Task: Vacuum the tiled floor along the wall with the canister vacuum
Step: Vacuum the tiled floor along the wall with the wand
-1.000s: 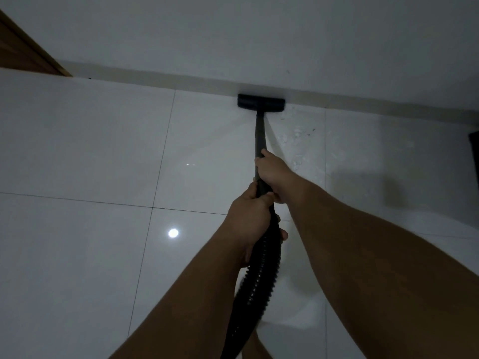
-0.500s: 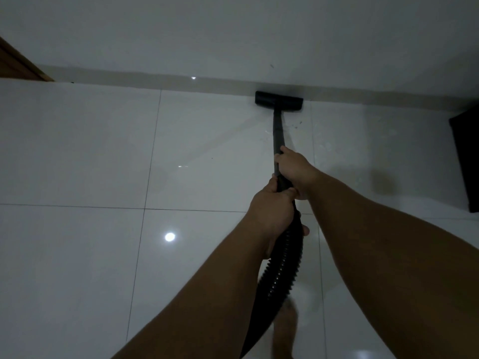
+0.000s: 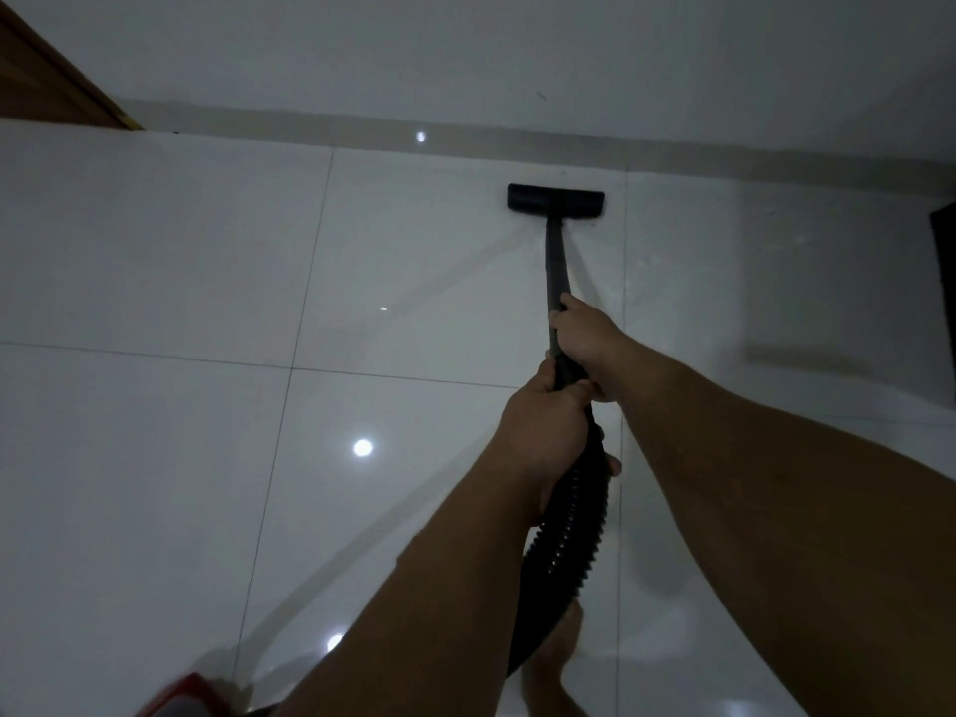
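Both hands, right hand (image 3: 587,344) ahead of left hand (image 3: 548,432), clench the unmarked black wand (image 3: 556,261); no writing shows.

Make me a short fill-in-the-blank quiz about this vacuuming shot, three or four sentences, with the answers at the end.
1. The right hand grips the wand farther forward than the ____ hand.
2. The left hand holds the top of the ribbed black ____.
3. The floor head rests on a white tile just short of the ____.
4. The object at the bottom left edge is coloured ____.

Answers: left; hose; wall; red
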